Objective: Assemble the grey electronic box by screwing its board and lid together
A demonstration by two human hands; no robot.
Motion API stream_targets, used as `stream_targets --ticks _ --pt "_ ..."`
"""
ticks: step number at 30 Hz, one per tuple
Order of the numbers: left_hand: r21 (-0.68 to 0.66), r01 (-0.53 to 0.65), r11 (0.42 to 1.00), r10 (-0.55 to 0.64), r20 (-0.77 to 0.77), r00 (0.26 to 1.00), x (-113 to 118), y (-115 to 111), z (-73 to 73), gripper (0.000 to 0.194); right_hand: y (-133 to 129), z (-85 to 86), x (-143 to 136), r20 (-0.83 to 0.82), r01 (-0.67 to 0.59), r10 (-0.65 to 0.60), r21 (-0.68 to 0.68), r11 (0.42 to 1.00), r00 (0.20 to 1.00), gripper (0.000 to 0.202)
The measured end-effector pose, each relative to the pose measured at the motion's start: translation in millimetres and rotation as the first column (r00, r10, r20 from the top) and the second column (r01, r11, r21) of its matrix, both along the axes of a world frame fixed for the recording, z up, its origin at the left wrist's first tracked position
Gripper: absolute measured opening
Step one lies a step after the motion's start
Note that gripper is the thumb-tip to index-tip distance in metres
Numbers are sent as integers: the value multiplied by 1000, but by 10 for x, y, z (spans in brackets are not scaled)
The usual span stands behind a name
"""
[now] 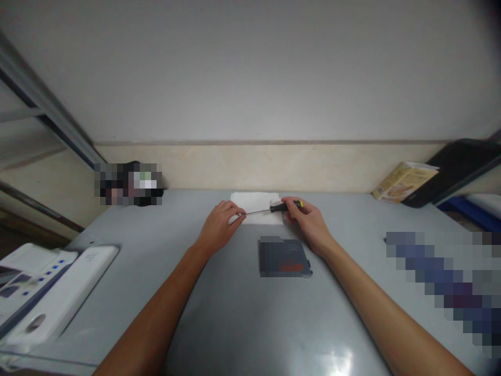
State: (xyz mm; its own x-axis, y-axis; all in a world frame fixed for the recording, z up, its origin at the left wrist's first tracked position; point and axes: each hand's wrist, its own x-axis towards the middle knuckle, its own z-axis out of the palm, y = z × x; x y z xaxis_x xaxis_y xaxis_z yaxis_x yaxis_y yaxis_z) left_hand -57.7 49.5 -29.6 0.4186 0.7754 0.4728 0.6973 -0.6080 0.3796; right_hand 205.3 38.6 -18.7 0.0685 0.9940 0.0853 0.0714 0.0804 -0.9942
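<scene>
L hand (221,227) pinches screwdriver (278,207) nr shaft tip, R hand (307,216) grips its blk handle, tool approx. horiz. btwn hands over white sheet (256,198), w/ dk flat item (284,258) btwn forearms.

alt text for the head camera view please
A right hand holds a screwdriver with a black-and-yellow handle and thin metal shaft; the left hand pinches near the shaft's far end, over a white rectangular sheet on a smooth grey table. A flat, dark grey, roughly rectangular object lies nearer the viewer.
</scene>
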Motion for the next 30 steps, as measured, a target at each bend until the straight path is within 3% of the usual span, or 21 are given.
stream_targets --ticks 30 --pt "-101 -13 995 38 253 967 17 48 -27 12 -13 35 2 -99 -7 7 5 1000 995 49"
